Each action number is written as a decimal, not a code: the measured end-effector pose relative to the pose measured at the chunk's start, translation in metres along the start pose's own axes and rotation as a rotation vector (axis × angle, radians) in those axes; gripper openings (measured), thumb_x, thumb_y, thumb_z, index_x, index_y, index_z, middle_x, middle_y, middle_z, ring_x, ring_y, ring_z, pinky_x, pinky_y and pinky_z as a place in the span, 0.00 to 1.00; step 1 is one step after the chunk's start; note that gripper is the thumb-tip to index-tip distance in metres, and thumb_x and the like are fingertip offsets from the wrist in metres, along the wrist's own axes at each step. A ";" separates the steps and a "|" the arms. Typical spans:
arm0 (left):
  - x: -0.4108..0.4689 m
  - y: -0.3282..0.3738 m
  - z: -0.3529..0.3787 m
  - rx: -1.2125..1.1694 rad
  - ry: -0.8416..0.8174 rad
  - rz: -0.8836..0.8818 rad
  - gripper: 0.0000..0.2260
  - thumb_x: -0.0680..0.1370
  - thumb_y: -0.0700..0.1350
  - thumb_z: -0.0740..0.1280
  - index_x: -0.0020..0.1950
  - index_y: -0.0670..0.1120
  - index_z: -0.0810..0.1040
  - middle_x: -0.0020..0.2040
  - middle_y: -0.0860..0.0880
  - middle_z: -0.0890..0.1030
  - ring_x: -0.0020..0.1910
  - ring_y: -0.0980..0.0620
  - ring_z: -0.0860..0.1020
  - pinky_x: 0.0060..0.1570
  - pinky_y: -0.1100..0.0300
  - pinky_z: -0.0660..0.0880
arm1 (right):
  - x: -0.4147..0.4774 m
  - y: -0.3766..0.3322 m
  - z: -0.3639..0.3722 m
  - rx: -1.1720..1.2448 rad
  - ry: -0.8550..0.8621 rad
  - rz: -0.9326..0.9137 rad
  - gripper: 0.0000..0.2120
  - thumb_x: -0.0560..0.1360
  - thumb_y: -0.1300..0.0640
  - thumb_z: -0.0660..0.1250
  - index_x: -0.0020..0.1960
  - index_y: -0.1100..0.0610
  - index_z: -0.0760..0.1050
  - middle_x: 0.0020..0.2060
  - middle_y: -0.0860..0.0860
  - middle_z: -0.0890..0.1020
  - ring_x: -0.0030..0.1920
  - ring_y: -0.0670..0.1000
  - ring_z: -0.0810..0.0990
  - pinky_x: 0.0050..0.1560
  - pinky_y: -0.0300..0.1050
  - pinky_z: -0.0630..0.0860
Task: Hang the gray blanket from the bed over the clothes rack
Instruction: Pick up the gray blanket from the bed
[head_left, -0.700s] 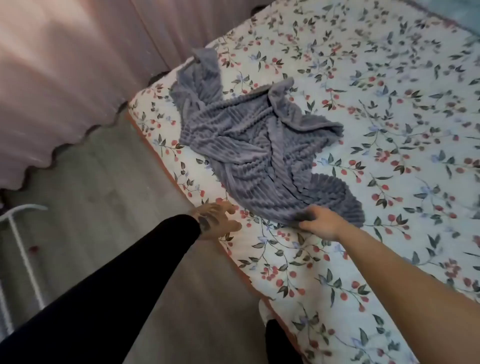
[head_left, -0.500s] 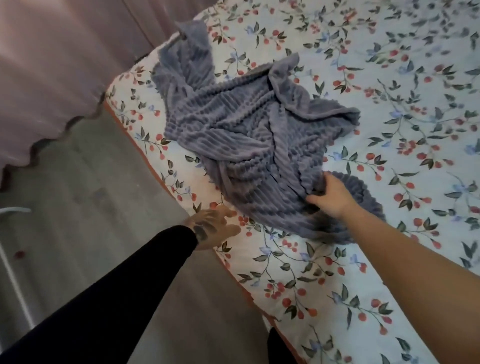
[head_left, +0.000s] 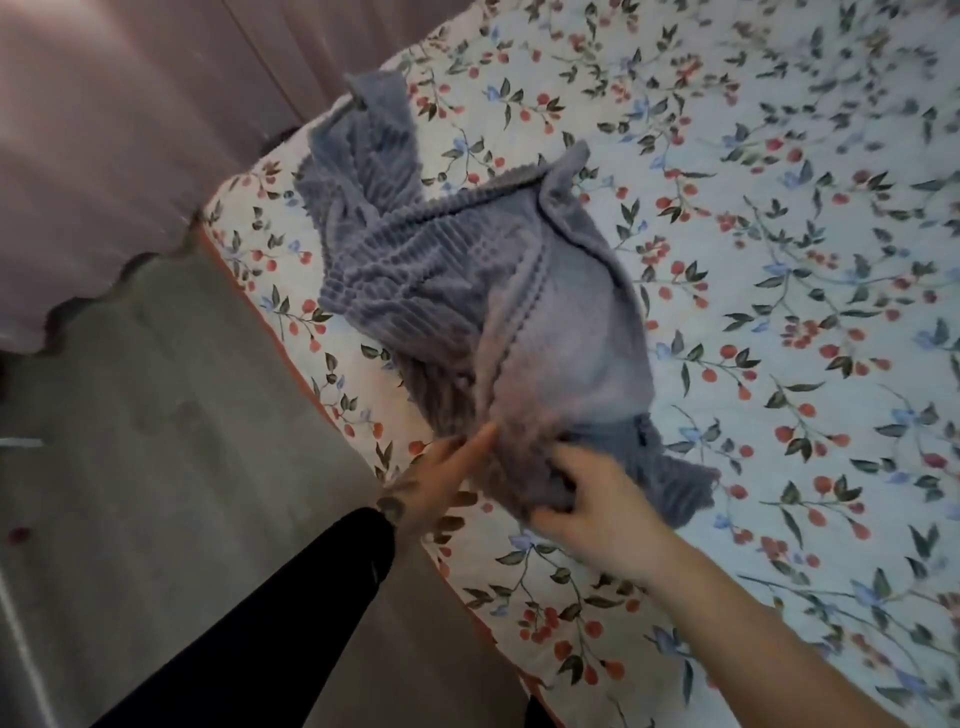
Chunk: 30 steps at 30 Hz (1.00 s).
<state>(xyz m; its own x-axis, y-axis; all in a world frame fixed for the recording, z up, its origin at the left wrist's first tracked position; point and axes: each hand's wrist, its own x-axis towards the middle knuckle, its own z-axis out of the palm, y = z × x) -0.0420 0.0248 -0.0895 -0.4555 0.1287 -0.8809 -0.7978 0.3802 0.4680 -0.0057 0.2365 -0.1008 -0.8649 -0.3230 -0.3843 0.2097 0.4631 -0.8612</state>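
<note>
The gray ribbed blanket (head_left: 457, 275) lies bunched on the floral bed (head_left: 779, 260), near its left edge. My right hand (head_left: 597, 509) is closed on the blanket's near end and has it raised off the sheet, so the cloth rises in a fold toward me. My left hand (head_left: 436, 488), with a black sleeve and a tattooed wrist, has its fingers spread and touches the blanket's near left edge without a clear grip. Only a small white piece of the clothes rack (head_left: 21, 442) shows at the left edge.
Gray floor (head_left: 156, 441) runs along the bed's left side. A pink curtain (head_left: 104, 130) hangs at the upper left, its hem on the floor. The bed's orange-trimmed edge (head_left: 291, 358) runs diagonally between floor and sheet.
My right hand has gripped the blanket's near end and pulled it up and toward me. My left hand moved right to touch the blanket. The blanket has gathered into a tighter bunch.
</note>
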 end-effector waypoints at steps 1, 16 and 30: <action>-0.005 0.012 0.004 -0.187 -0.005 0.022 0.37 0.70 0.72 0.73 0.74 0.56 0.74 0.67 0.51 0.83 0.61 0.45 0.84 0.61 0.44 0.81 | -0.015 -0.024 0.002 -0.089 -0.074 -0.090 0.09 0.67 0.54 0.71 0.43 0.43 0.73 0.36 0.40 0.80 0.37 0.44 0.79 0.33 0.42 0.70; -0.351 0.130 -0.091 -0.140 0.457 0.555 0.19 0.59 0.39 0.69 0.49 0.43 0.86 0.44 0.43 0.88 0.43 0.47 0.82 0.45 0.54 0.77 | -0.087 -0.232 -0.045 0.764 0.087 0.466 0.35 0.61 0.24 0.74 0.55 0.49 0.82 0.50 0.52 0.87 0.50 0.54 0.85 0.48 0.54 0.84; -0.725 -0.044 -0.177 0.084 0.818 0.357 0.30 0.62 0.57 0.79 0.64 0.55 0.82 0.56 0.50 0.87 0.56 0.49 0.86 0.51 0.56 0.83 | -0.169 -0.668 0.071 0.731 -0.760 -0.411 0.06 0.71 0.60 0.72 0.37 0.60 0.80 0.33 0.57 0.82 0.36 0.54 0.83 0.39 0.46 0.81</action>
<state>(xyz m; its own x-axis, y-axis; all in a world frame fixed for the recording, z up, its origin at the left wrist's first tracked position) 0.2537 -0.2470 0.5409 -0.8356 -0.4290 -0.3432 -0.5379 0.5124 0.6694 0.0331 -0.0772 0.5161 -0.4804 -0.8729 0.0851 0.4053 -0.3070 -0.8611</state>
